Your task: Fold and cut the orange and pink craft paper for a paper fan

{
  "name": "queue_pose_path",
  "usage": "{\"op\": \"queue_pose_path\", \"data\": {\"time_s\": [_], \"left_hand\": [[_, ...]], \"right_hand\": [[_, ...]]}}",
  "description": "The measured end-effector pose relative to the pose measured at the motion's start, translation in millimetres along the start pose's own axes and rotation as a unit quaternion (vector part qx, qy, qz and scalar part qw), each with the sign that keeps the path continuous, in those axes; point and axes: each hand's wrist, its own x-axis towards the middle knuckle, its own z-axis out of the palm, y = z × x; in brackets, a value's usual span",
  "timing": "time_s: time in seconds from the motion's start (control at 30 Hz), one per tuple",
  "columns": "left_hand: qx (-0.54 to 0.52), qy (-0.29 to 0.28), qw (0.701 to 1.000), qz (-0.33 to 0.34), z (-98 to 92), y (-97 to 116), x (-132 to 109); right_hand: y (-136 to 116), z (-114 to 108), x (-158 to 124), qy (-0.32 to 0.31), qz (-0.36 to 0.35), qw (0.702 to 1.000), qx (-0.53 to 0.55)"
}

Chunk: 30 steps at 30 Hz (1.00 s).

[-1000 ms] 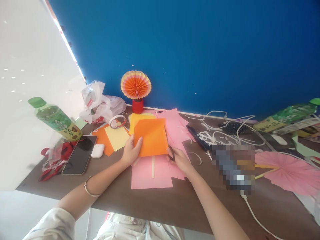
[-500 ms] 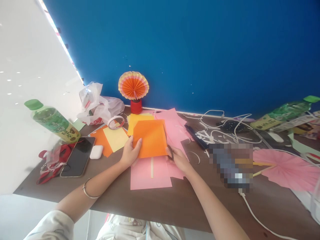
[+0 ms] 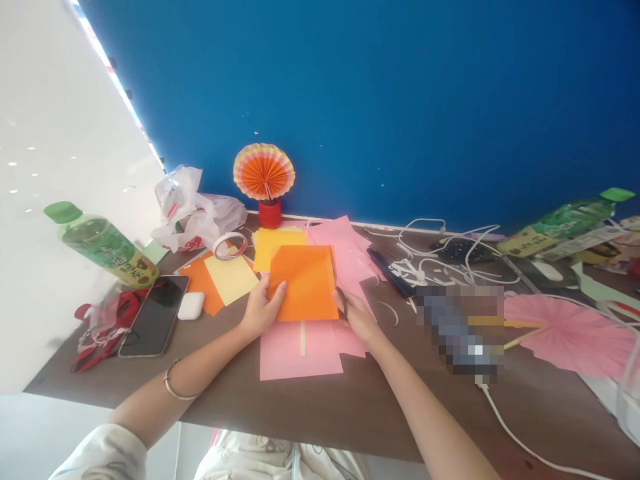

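Note:
An orange sheet of paper (image 3: 303,283) is held up above the desk, its left edge pinched by my left hand (image 3: 262,307) with the thumb on top. My right hand (image 3: 356,313) is closed on the dark handles of a pair of scissors (image 3: 343,303) at the sheet's right edge. The blades run up along that edge and are partly hidden, so how far they are apart cannot be made out. Beneath lies pink paper (image 3: 277,357) with a narrow pale strip (image 3: 303,339) on it. Yellow paper (image 3: 280,248) lies just behind the orange sheet.
A folded paper fan (image 3: 265,172) stands in a red holder by the blue wall. Tape (image 3: 230,246), a phone (image 3: 155,317), a white case (image 3: 191,306) and a green-capped bottle (image 3: 103,243) are on the left. Tangled cables (image 3: 450,250) and a pink fan (image 3: 575,333) lie right.
The orange sheet has turned slightly and sits a little lower and to the right. Both hands keep their hold, and the view has shifted slightly.

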Motion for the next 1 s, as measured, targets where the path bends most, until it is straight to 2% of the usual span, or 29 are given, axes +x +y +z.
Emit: {"op": "queue_pose_path", "data": {"time_s": [0.27,0.47,0.6,1.0], "left_hand": [[0.005,-0.016,1.0,0.005,0.4,1.8,-2.8],[0.042,-0.049,0.998,0.011,0.5,2.2,-6.1],[0.061,-0.054,0.997,0.013,0.4,1.4,-7.1],[0.06,-0.055,0.997,0.014,0.0,0.7,-7.2]], "right_hand": [[1.6,-0.7,0.2,0.004,-0.011,1.0,-0.019],[4.3,-2.9,2.5,0.004,-0.06,0.998,-0.026],[4.8,-4.0,3.2,0.002,-0.069,0.997,-0.028],[6.3,-2.7,2.8,-0.005,-0.028,1.0,-0.001]]}}
